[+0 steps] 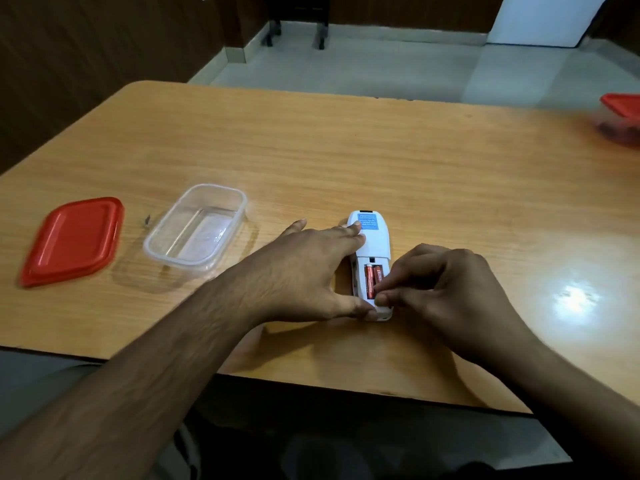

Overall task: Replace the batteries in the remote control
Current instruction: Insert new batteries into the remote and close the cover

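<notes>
A white remote control lies face down on the wooden worktop, its battery compartment uncovered and two orange batteries lying side by side inside. The left hand is spread wide and steadies the remote: fingertips rest on the blue label at the far end, and the thumb presses against the near end. The right hand is curled, its thumb and forefinger pinched together at the near end of the right-hand battery; whether they actually grip it cannot be told. To the left, well apart from the remote, stands an empty clear plastic container, with its red lid lying flat beside it. Another red-lidded container sits at the far right edge.
</notes>
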